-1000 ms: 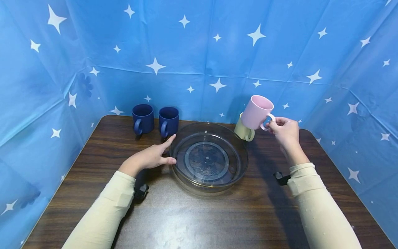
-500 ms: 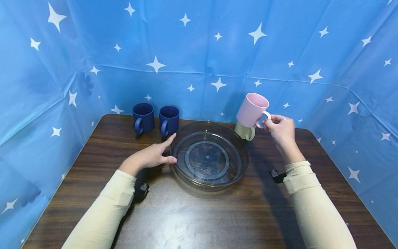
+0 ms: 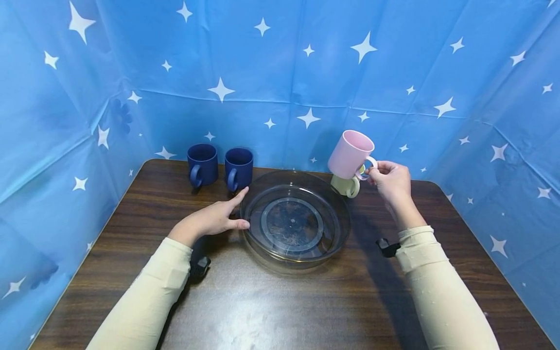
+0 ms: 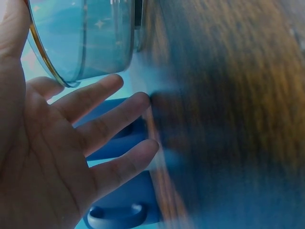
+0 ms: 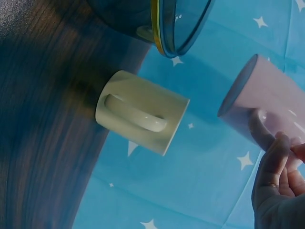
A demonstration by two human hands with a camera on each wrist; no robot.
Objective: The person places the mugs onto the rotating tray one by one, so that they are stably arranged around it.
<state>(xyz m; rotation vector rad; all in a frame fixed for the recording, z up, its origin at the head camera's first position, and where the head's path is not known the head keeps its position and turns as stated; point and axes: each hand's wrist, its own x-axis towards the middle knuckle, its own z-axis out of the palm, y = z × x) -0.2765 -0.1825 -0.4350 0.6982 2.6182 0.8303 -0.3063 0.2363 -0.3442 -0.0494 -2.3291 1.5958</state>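
Note:
Pinched by its handle, a pink mug (image 3: 350,155) hangs in the air from my right hand (image 3: 391,184). In the right wrist view the pink mug (image 5: 267,102) is clearly apart from a pale yellow mug (image 5: 143,112), which stands on the table below it. In the head view it hides most of that yellow mug (image 3: 345,185). My left hand (image 3: 214,218) touches the left rim of a round clear glass dish (image 3: 293,257) with thumb and forefinger spread. The left wrist view shows the other fingers of the left hand (image 4: 66,133) extended under the dish's rim.
Two dark blue mugs, one at the far left (image 3: 202,165) and one beside it (image 3: 238,167), stand behind my left hand with handles toward me. A blue star-patterned curtain (image 3: 280,63) closes off the back and sides of the brown wooden table (image 3: 280,306).
My right hand has carried the pink mug a little to the left, so it covers more of the yellow mug in the head view. The left hand stays at the dish's rim.

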